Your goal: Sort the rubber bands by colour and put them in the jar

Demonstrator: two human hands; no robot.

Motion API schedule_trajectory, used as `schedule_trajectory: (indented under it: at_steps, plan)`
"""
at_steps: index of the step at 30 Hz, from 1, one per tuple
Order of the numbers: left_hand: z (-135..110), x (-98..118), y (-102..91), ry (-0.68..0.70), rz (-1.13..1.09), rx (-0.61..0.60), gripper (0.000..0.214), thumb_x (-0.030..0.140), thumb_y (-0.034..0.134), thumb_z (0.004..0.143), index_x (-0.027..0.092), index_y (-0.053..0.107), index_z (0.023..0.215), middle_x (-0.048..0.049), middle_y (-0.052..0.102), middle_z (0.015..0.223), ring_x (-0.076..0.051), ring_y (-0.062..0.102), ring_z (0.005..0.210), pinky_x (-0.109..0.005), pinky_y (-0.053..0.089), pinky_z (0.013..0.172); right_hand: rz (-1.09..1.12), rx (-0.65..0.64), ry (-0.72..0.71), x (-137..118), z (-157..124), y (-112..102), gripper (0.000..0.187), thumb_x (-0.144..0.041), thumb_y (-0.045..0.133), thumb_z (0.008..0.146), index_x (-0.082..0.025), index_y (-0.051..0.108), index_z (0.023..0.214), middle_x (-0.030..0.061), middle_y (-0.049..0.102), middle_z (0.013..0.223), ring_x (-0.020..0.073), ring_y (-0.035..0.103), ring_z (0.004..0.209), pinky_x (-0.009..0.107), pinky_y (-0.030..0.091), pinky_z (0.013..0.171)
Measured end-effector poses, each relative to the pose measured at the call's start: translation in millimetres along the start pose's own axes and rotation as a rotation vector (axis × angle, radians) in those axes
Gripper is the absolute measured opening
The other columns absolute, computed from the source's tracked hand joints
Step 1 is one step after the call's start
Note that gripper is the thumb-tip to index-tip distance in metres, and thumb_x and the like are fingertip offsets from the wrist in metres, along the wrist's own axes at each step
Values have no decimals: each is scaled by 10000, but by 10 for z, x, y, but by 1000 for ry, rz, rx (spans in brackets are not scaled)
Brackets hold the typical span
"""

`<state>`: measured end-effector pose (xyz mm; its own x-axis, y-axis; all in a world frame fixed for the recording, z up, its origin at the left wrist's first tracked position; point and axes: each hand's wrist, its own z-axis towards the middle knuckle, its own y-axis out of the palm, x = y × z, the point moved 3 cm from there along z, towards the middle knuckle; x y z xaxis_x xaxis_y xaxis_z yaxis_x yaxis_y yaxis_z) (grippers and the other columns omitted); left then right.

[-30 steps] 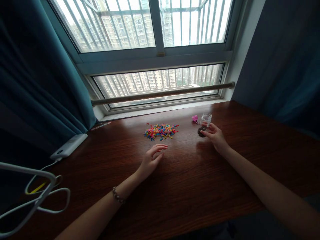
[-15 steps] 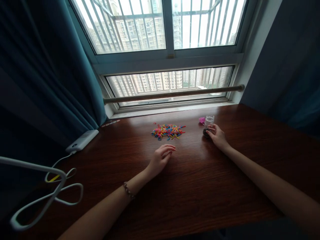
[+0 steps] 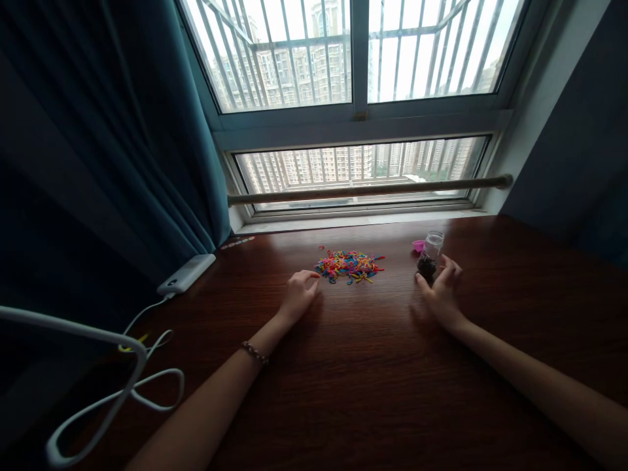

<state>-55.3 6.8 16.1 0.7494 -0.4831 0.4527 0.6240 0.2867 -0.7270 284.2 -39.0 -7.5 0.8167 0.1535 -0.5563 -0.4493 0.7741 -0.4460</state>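
A loose pile of small multicoloured elastic bands (image 3: 349, 265) lies on the brown wooden table (image 3: 343, 366). My left hand (image 3: 300, 292) is at the pile's left end, palm down, fingers loosely bent and a little apart, with nothing visible in them. To the right stands a small clear jar (image 3: 434, 244), its lower part filled with dark bits too small to name. Around the jar's base, my right hand (image 3: 444, 291) has its thumb on the near left and its fingers spread on the right; contact is hard to make out. Behind the jar sits a pink lid-like piece (image 3: 418, 246).
A white box-shaped device (image 3: 186, 273) with a white cable (image 3: 157, 376) lies at the table's left, by a blue curtain (image 3: 196, 163). A flat strip (image 3: 238, 243) lies near the back edge. Along the window runs a horizontal rail (image 3: 367, 191).
My left hand has moved left and forward to the pile's left end. My right hand's fingers have come off the jar's front and spread apart. The view has shifted slightly.
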Motion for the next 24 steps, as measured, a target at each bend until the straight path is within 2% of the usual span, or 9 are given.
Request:
schedule_trajectory:
  at_steps: [2,3,4,5,6,10,13,17,24]
  plan:
    - [32,-167,6,-55,13,4,136,191,522,752,160,623,838,-55,643,873,-188,582,834,-324,460,782,88,-207,-151,-287,-70,62,374,-272,512,761,-135,438,1101,140,469,1062,254,445,980,449,379,856]
    - [35,-219,23,-67,12,-1,137,194,519,755,158,624,835,-54,644,861,-183,587,814,-313,466,763,140,-386,-260,-440,-105,136,212,-236,473,792,-159,508,986,99,530,941,220,484,895,400,416,810]
    - [32,-245,47,-61,12,-14,138,197,515,759,157,626,831,-54,644,846,-178,589,793,-306,470,746,190,-553,-372,-586,-140,217,139,-205,436,817,-176,545,898,74,557,872,195,503,847,359,436,782]
    - [24,-246,75,-37,14,-32,140,199,508,767,158,626,830,-52,642,833,-174,588,778,-304,472,736,226,-652,-465,-711,-162,289,153,-183,414,831,-183,562,864,64,573,852,181,511,836,335,446,771]
    - [14,-223,103,2,21,-50,147,199,497,777,160,627,834,-53,639,829,-173,584,777,-306,471,737,242,-695,-543,-815,-171,356,176,-170,402,840,-186,571,887,67,585,885,178,512,867,331,446,788]
    - [-23,-23,174,221,87,-83,234,140,429,813,180,615,950,-74,609,953,-181,542,895,-332,448,815,187,-739,-791,-1023,-205,582,265,-217,419,856,-201,548,1086,90,554,1129,210,429,1097,396,390,919]
    - [-24,86,203,325,128,-140,306,92,413,806,195,599,1026,-81,584,1021,-179,520,919,-332,437,833,110,-782,-814,-995,-232,667,334,-295,406,868,-224,506,1179,78,504,1227,246,340,1191,448,344,958]
    - [-7,90,233,343,157,-228,333,67,431,786,215,612,1024,-72,580,990,-181,505,882,-323,443,794,91,-842,-778,-946,-242,679,376,-314,378,879,-232,455,1237,64,488,1246,248,346,1178,448,333,964]
    - [-12,33,231,311,181,-259,371,52,417,782,202,589,1075,-86,554,1026,-196,481,934,-350,437,830,135,-847,-758,-973,-225,673,339,-261,403,865,-179,490,1182,102,522,1155,237,390,1127,422,359,939]
